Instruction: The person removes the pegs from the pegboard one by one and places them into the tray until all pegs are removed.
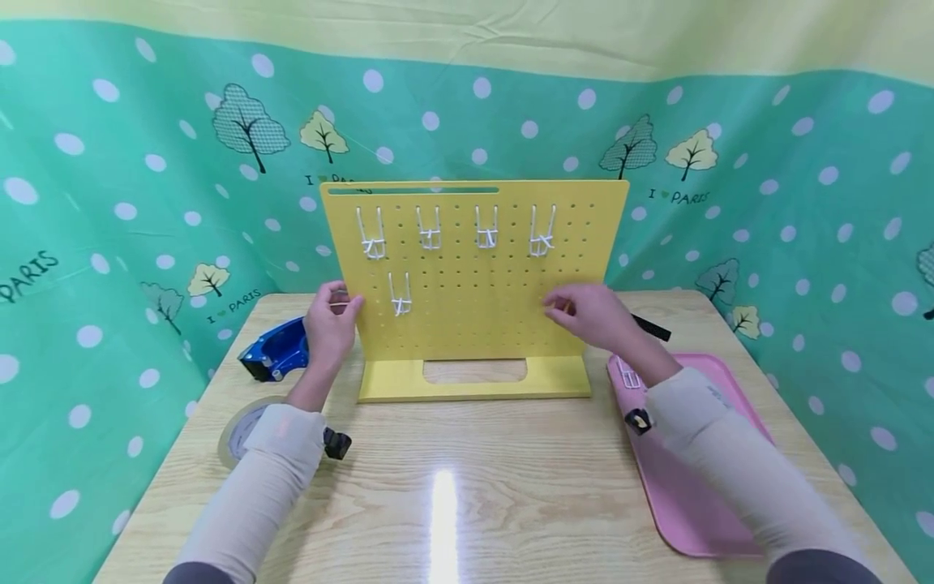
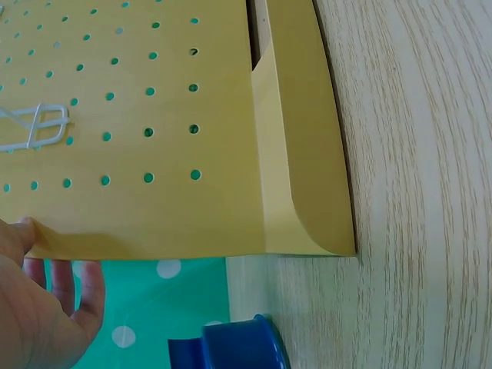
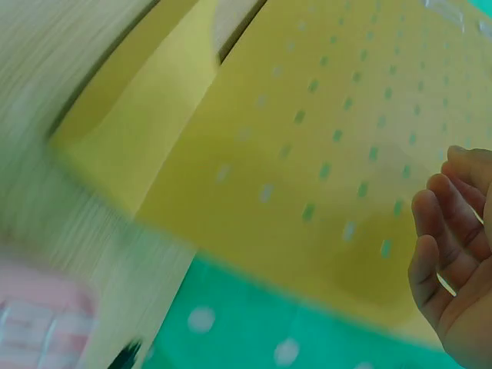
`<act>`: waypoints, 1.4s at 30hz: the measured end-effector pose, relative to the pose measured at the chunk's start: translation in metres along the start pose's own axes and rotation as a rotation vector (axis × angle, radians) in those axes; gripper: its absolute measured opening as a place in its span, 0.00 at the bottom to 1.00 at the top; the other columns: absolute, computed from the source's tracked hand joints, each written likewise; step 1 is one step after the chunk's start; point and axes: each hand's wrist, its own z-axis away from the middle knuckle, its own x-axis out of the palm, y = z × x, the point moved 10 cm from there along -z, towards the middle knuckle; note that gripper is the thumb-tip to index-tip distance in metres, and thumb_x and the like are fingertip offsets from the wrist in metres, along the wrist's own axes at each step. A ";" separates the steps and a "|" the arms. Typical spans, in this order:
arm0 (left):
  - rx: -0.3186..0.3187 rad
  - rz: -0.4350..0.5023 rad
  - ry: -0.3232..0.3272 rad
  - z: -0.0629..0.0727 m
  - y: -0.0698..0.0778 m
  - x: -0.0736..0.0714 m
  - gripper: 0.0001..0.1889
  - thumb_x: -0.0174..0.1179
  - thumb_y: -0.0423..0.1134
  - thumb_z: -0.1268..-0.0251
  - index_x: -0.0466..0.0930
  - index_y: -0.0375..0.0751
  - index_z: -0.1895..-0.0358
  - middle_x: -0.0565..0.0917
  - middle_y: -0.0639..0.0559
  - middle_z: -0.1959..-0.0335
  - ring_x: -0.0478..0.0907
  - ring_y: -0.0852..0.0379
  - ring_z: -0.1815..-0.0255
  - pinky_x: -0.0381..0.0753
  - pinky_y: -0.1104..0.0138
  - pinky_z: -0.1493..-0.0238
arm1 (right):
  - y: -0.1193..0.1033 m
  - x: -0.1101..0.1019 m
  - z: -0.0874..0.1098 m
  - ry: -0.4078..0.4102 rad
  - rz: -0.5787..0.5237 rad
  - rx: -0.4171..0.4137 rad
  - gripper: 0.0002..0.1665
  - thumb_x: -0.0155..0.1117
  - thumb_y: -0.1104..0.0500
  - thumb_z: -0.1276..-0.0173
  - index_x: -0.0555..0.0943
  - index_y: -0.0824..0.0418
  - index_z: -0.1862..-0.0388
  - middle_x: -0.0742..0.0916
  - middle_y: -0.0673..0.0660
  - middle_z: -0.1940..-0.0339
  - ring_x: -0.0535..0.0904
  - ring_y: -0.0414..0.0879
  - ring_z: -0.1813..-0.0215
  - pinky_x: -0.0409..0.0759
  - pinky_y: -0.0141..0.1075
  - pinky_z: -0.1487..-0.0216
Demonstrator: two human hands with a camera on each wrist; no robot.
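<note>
A yellow pegboard (image 1: 467, 308) stands upright on its base on the table. Several white wire hooks hang along its upper part, and one more hook (image 1: 400, 302) hangs lower at the left. My left hand (image 1: 332, 320) grips the board's left edge, the thumb (image 2: 23, 234) on the front face and the fingers behind. Before the right part of the board is my right hand (image 1: 591, 312), fingers loosely bent, with nothing visible in them. Whether its fingertips touch the board, I cannot tell.
On the right lies a pink tray (image 1: 693, 503) holding white wire hooks (image 1: 630, 375), partly hidden by my arm. A black item (image 1: 651, 327) lies behind it. At the left are a blue tape dispenser (image 1: 280, 349) and a tape roll (image 1: 237, 434). A polka-dot curtain (image 1: 467, 105) hangs behind.
</note>
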 end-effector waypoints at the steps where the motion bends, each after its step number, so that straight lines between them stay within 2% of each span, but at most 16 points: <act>1: 0.002 0.002 -0.001 0.000 0.000 0.000 0.17 0.64 0.38 0.29 0.77 0.37 0.41 0.86 0.36 0.50 0.85 0.44 0.50 0.75 0.80 0.60 | -0.009 0.003 -0.005 0.008 0.007 -0.021 0.13 0.66 0.54 0.27 0.87 0.59 0.50 0.90 0.54 0.62 0.85 0.45 0.62 0.86 0.40 0.59; 7: 0.002 -0.009 0.005 0.000 0.000 -0.001 0.17 0.65 0.38 0.29 0.77 0.38 0.41 0.87 0.37 0.51 0.85 0.44 0.51 0.76 0.78 0.60 | -0.055 0.023 -0.032 0.054 -0.020 -0.116 0.12 0.65 0.54 0.27 0.87 0.58 0.51 0.90 0.53 0.63 0.85 0.43 0.64 0.86 0.35 0.61; 13: -0.006 -0.019 -0.004 0.001 -0.001 -0.001 0.17 0.64 0.39 0.29 0.77 0.39 0.41 0.86 0.38 0.50 0.85 0.44 0.50 0.77 0.76 0.59 | -0.090 0.047 -0.053 0.113 -0.065 -0.164 0.11 0.66 0.55 0.28 0.87 0.58 0.52 0.90 0.52 0.64 0.84 0.41 0.65 0.84 0.30 0.62; 20: 0.001 -0.033 0.000 0.003 -0.003 0.000 0.17 0.65 0.39 0.29 0.77 0.38 0.42 0.87 0.38 0.51 0.86 0.44 0.51 0.74 0.81 0.62 | -0.124 0.073 -0.066 0.208 0.036 -0.202 0.11 0.67 0.53 0.28 0.86 0.54 0.50 0.90 0.49 0.59 0.85 0.38 0.63 0.81 0.25 0.64; 24: 0.021 -0.034 0.011 0.002 0.001 -0.001 0.17 0.65 0.39 0.29 0.77 0.38 0.42 0.87 0.38 0.52 0.86 0.43 0.51 0.73 0.81 0.62 | -0.143 0.080 -0.073 0.279 0.115 -0.235 0.13 0.68 0.51 0.29 0.86 0.51 0.49 0.90 0.48 0.56 0.85 0.37 0.64 0.76 0.23 0.73; 27: 0.024 -0.035 0.012 0.002 0.002 -0.002 0.17 0.65 0.39 0.29 0.77 0.38 0.43 0.87 0.38 0.52 0.86 0.43 0.51 0.73 0.81 0.63 | -0.156 0.084 -0.077 0.318 0.158 -0.248 0.14 0.68 0.49 0.29 0.85 0.50 0.47 0.89 0.48 0.53 0.83 0.36 0.69 0.70 0.22 0.79; 31: 0.019 -0.030 0.009 0.000 0.002 -0.001 0.17 0.65 0.39 0.30 0.77 0.38 0.43 0.87 0.38 0.52 0.86 0.43 0.51 0.76 0.78 0.60 | -0.169 0.088 -0.081 0.375 0.205 -0.260 0.14 0.66 0.47 0.28 0.84 0.49 0.48 0.89 0.48 0.52 0.80 0.36 0.72 0.68 0.22 0.79; 37: 0.010 -0.030 0.008 0.001 0.000 -0.001 0.17 0.65 0.38 0.29 0.77 0.38 0.42 0.87 0.37 0.51 0.86 0.43 0.50 0.83 0.65 0.54 | -0.172 0.095 -0.085 0.444 0.212 -0.237 0.12 0.66 0.47 0.28 0.85 0.48 0.50 0.89 0.47 0.57 0.79 0.37 0.72 0.70 0.23 0.78; 39: 0.011 -0.030 0.005 0.002 0.000 -0.001 0.17 0.65 0.38 0.29 0.77 0.38 0.41 0.87 0.37 0.51 0.86 0.43 0.50 0.83 0.67 0.54 | -0.171 0.096 -0.085 0.466 0.208 -0.227 0.10 0.67 0.48 0.28 0.86 0.47 0.52 0.89 0.47 0.59 0.79 0.37 0.73 0.71 0.24 0.78; 42: 0.015 -0.026 0.003 0.002 0.001 -0.001 0.17 0.65 0.39 0.29 0.77 0.38 0.41 0.87 0.37 0.51 0.86 0.43 0.50 0.78 0.76 0.58 | -0.171 0.095 -0.084 0.504 0.207 -0.225 0.09 0.67 0.49 0.28 0.86 0.47 0.53 0.89 0.47 0.61 0.79 0.37 0.74 0.72 0.25 0.78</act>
